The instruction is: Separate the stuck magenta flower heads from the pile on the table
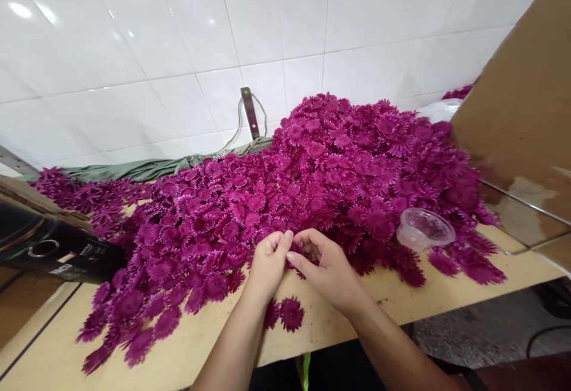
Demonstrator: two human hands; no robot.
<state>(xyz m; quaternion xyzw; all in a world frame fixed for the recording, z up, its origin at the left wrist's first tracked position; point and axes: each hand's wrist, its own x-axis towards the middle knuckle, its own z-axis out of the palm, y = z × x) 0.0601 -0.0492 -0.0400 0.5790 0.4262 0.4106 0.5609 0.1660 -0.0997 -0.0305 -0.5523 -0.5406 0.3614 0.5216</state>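
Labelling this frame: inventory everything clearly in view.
Table: one, tan, centre
Flower heads: uncountable, magenta, across table
Plastic tub: one, clear, right
Printed box: one, black, left
Cardboard: count unclear, brown, both sides
Tiled wall: one, white, back
Cloth: one, green, along wall
Bracket: one, brown, on wall
Cord: one, pale, by bracket
Plastic film: one, whitish, back right
Strip: one, green, below table
Floor: one, grey, lower right
Left hand: one, bare, centre
Right hand: one, bare, centre

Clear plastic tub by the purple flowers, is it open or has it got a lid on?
Open. The clear plastic tub shows its rim and inner wall, with no lid visible over it.
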